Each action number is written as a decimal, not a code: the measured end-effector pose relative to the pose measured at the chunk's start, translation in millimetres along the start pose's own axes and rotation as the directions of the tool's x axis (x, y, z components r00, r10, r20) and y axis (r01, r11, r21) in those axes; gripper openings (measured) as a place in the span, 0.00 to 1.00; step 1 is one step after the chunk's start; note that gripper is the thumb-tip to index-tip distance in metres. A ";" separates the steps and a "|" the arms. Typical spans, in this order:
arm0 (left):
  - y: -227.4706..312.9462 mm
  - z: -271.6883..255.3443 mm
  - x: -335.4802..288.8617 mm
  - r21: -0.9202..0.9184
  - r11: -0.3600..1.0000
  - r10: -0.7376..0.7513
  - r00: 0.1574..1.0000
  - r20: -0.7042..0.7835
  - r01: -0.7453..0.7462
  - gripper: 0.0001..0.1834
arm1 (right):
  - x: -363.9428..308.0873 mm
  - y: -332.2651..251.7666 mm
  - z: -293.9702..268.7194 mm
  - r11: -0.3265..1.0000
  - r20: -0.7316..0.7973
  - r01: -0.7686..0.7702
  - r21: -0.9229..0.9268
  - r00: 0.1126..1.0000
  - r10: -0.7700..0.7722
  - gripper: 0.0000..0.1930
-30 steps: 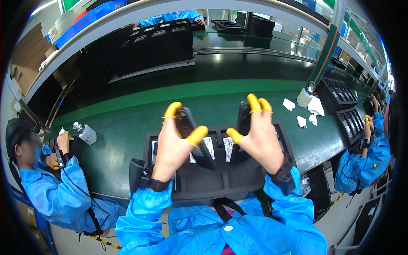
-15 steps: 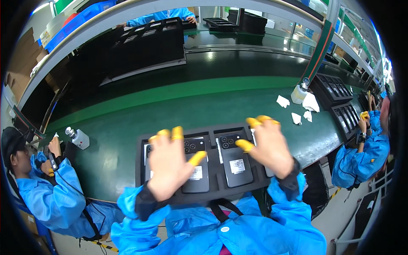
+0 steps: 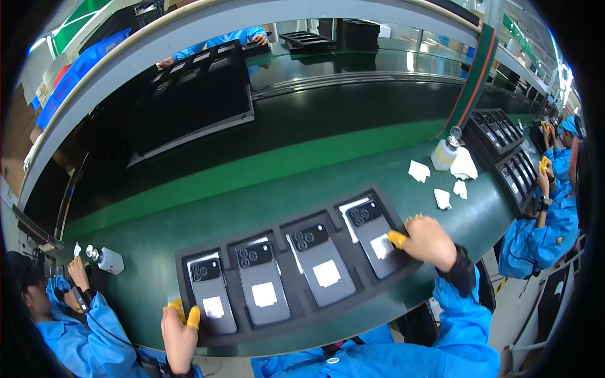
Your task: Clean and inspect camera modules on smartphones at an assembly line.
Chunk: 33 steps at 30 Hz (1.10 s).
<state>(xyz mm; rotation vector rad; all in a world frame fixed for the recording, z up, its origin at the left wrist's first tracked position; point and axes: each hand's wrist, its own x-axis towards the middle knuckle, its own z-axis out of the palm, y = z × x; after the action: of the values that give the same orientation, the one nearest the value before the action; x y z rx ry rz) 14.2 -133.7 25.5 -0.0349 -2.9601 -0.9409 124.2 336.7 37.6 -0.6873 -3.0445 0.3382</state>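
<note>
A black foam tray (image 3: 277, 329) lies tilted on the green bench, its right end farther from me. Several grey smartphones (image 3: 261, 274) sit in its slots, backs up, with black camera blocks and white labels. White slips show beside them. My left hand (image 3: 179, 335), in yellow finger cots, grips the tray's near left corner, thumb on top. At the right end my right hand (image 3: 432, 242) holds the tray's edge, its thumb beside the rightmost phone. The undersides of both grips are hidden.
White scraps of wipe (image 3: 442, 199) and a pump bottle (image 3: 445, 153) are at the far right, beside stacked phone trays (image 3: 517, 179). Another pump bottle (image 3: 106, 259) stands left. Co-workers sit on both sides. A large black tray stack (image 3: 208, 113) lies across the bench.
My hands were spread over the phones; they have moved apart to the tray's ends and closed on it. The tray now lies slanted, its left end nearer me.
</note>
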 end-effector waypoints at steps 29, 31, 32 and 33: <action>187.7 55.9 513.4 0.920 0.331 0.859 0.470 -0.202 -0.210 0.27 | -22.7 62.3 -29.7 0.972 -0.382 -0.055 0.230 0.913 0.142 0.22; 185.6 47.8 462.9 0.902 0.294 0.895 0.422 -0.144 -0.316 0.27 | -28.2 48.5 -27.4 0.953 -0.382 -0.018 0.302 0.914 0.138 0.22; 179.1 36.5 432.1 0.874 0.258 0.921 0.379 -0.094 -0.411 0.27 | -28.0 42.8 -25.6 0.936 -0.404 0.066 0.346 0.911 0.086 0.23; 174.2 29.6 402.7 0.841 0.287 0.888 0.457 -0.054 -0.458 0.31 | -26.8 33.1 -24.0 0.896 -0.408 0.121 0.427 0.910 0.071 0.22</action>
<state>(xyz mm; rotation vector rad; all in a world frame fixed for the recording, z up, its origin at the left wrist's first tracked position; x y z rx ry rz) -383.4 29.9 118.1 -0.8662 -2.0902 0.3895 163.7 359.5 55.3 -0.5905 -2.4410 0.7514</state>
